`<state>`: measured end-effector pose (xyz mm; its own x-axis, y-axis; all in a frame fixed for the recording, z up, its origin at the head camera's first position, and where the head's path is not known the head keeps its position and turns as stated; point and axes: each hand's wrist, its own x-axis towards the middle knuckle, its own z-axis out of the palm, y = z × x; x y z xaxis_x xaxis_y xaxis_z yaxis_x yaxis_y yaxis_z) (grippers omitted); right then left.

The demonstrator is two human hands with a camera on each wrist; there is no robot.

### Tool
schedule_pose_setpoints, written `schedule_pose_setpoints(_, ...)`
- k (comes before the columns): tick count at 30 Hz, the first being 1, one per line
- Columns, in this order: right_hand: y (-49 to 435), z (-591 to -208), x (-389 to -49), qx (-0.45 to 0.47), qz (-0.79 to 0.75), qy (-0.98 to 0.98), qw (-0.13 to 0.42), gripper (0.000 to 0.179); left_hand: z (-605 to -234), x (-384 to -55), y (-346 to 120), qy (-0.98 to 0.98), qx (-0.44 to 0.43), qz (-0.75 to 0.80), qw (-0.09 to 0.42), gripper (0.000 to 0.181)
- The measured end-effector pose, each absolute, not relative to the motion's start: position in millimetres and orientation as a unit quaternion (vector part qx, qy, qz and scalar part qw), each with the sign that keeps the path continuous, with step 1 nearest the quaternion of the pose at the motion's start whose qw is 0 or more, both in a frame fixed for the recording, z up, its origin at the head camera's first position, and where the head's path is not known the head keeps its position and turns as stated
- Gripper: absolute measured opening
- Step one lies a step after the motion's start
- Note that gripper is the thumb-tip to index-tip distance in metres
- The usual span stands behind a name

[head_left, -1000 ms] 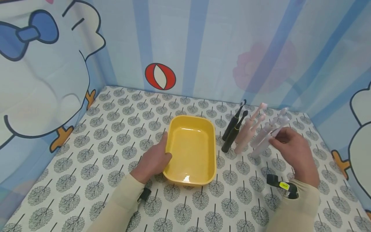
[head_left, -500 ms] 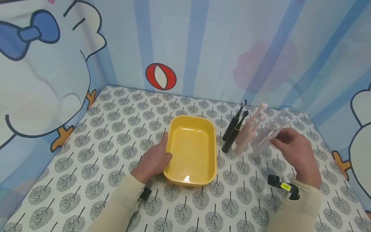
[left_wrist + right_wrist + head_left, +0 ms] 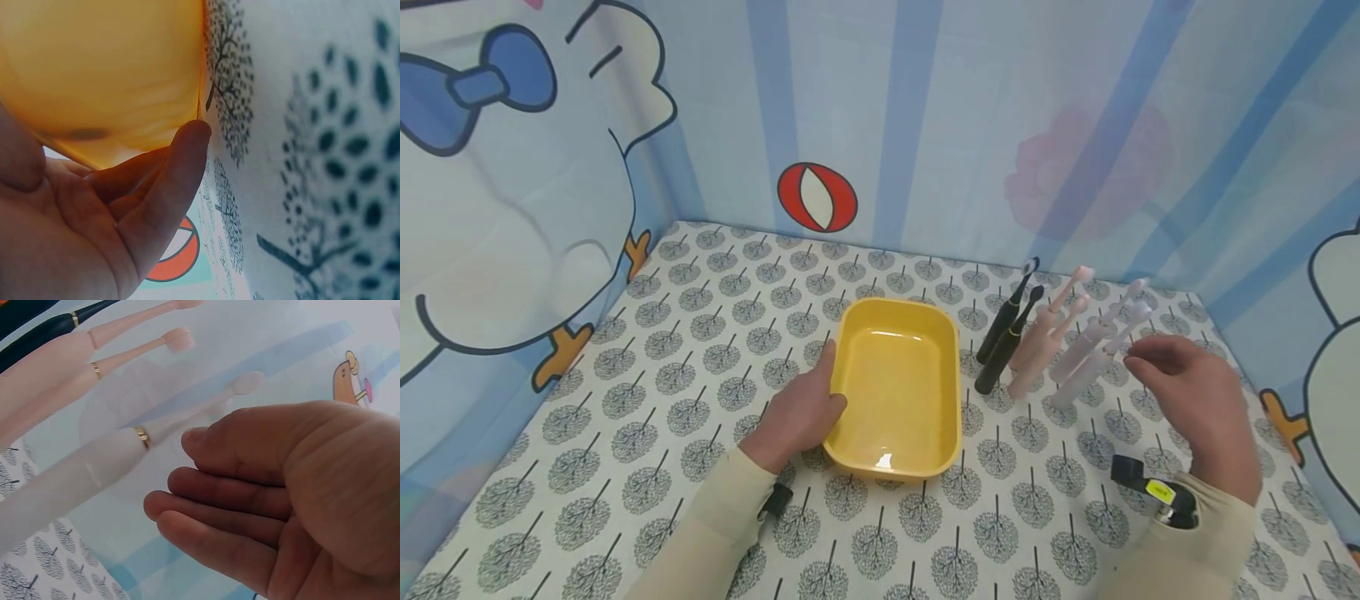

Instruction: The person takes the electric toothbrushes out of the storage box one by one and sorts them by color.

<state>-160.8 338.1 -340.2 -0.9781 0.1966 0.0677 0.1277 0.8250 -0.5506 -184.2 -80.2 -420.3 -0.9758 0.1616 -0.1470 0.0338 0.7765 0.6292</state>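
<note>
A yellow tray [image 3: 891, 392] sits mid-table; my left hand [image 3: 797, 417] grips its left side, thumb over the rim and fingers along the outer wall, as the left wrist view shows. To the tray's right stand electric toothbrushes: two black [image 3: 998, 362], two pink [image 3: 1037, 354] and two white [image 3: 1078, 379]. Just right of the nearer white one, my right hand [image 3: 1195, 392] hovers with loosely bent fingers. In the right wrist view, nothing lies between those fingers [image 3: 212, 519], and the white toothbrush [image 3: 81, 478] with a gold ring is close by, apparently untouched.
The table wears a white cloth [image 3: 700, 458] printed with dark trees. Behind and at both sides hangs a cartoon-printed blue-and-white curtain [image 3: 970, 125]. The toothbrushes stand close together in pairs, upright on the cloth.
My right hand has come off the nearer white toothbrush and moved right, leaving it standing. My left hand and the tray stay in place.
</note>
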Motion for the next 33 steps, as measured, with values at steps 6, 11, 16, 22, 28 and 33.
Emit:
schedule_pose_setpoints(6,340,-328,-150,-0.093,0.273,-0.956,0.055,0.052,-420,-184,-80,0.937,0.051,0.330,0.099,0.081)
schedule_pose_setpoints(11,332,-319,-144,-0.090,0.276,-0.956,0.051,0.053,-420,-185,-80,0.938,0.052,0.328,0.097,0.081)
schedule_pose_setpoints(16,317,-308,-140,-0.040,0.256,-0.963,0.069,0.046,-420,-186,-81,0.938,0.052,0.328,0.097,0.081)
schedule_pose_setpoints(22,297,-303,-144,0.047,0.263,-0.961,0.073,0.037,-419,-186,-83,0.939,0.048,0.328,0.097,0.081)
schedule_pose_setpoints(28,269,-302,-154,0.128,0.284,-0.949,0.047,0.028,-420,-186,-84,0.937,0.042,0.332,0.101,0.082)
schedule_pose_setpoints(33,239,-312,-167,0.203,0.291,-0.934,0.037,0.015,-420,-188,-81,0.937,0.040,0.330,0.107,0.081)
